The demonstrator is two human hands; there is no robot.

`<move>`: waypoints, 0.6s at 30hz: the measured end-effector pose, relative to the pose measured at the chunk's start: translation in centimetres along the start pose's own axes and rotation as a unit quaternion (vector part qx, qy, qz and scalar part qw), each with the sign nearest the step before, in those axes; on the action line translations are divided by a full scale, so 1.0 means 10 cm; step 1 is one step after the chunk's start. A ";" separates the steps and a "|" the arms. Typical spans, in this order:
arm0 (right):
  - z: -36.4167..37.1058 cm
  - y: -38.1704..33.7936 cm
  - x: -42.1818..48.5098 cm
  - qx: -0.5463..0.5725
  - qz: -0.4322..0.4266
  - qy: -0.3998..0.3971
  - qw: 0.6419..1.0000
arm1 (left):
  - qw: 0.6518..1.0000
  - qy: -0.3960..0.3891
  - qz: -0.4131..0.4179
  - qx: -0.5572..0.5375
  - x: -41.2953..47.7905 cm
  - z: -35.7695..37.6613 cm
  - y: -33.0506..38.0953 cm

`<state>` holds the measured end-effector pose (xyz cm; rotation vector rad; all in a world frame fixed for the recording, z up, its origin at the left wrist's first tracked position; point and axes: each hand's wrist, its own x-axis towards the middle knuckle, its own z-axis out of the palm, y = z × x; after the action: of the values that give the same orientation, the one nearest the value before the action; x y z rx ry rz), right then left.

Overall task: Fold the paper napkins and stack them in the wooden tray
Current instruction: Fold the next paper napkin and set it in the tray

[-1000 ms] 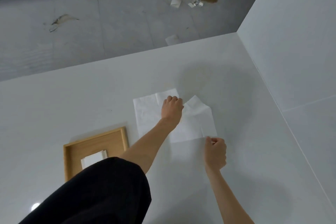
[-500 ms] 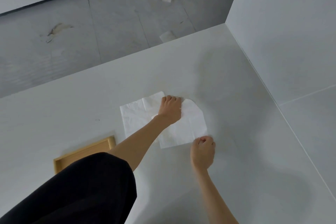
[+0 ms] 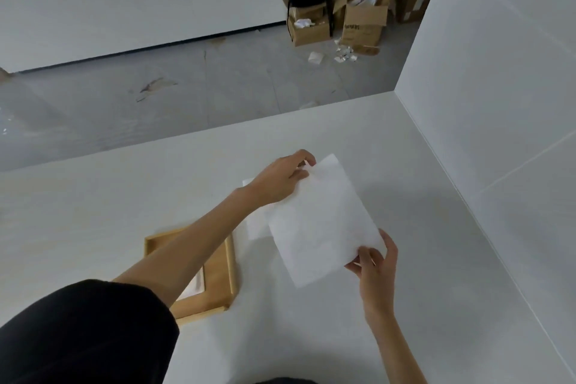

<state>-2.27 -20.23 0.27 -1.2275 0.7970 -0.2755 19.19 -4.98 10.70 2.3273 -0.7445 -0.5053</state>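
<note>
1. my left hand [image 3: 280,179] pinches the far corner of a white napkin [image 3: 321,221].
2. my right hand [image 3: 375,262] pinches its near corner, so the sheet hangs above the white tabletop [image 3: 327,321].
3. the wooden tray [image 3: 218,274] lies to the left, partly under my left forearm, with folded white paper inside.

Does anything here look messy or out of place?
On the white table, nothing stands out. Beyond it, crumpled white paper scraps litter the grey floor beside open cardboard boxes.
</note>
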 end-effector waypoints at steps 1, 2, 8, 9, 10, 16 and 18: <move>0.00 -0.04 -0.13 -0.030 -0.002 -0.043 0.999 | 1.000 -0.001 0.007 0.012 -0.15 -0.15 0.06; 0.01 -0.08 -0.25 -0.066 -0.003 -0.091 0.994 | 0.999 -0.003 0.020 0.029 -0.31 -0.29 0.14; 0.41 -0.91 -0.79 -0.170 -0.096 -0.271 0.943 | 0.985 0.016 0.106 0.134 -1.41 -1.20 0.62; 0.60 -1.12 -0.90 -0.189 -0.124 -0.305 0.925 | 0.983 0.017 0.110 0.143 -1.59 -1.34 0.68; 0.81 -1.31 -1.01 -0.202 -0.149 -0.336 0.908 | 0.982 0.014 0.115 0.152 -1.77 -1.48 0.74; 1.75 -1.99 -1.67 -0.173 -0.208 -0.360 0.893 | 0.980 0.141 0.140 0.005 -2.62 -2.43 0.66; 1.88 -2.08 -1.85 -0.145 -0.197 -0.357 0.901 | 0.925 0.277 0.104 -0.239 -2.88 -2.60 0.34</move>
<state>1.90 -2.75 28.68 -1.6274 -0.0624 -0.0124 9.35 22.50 36.38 1.7723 -0.5098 0.0751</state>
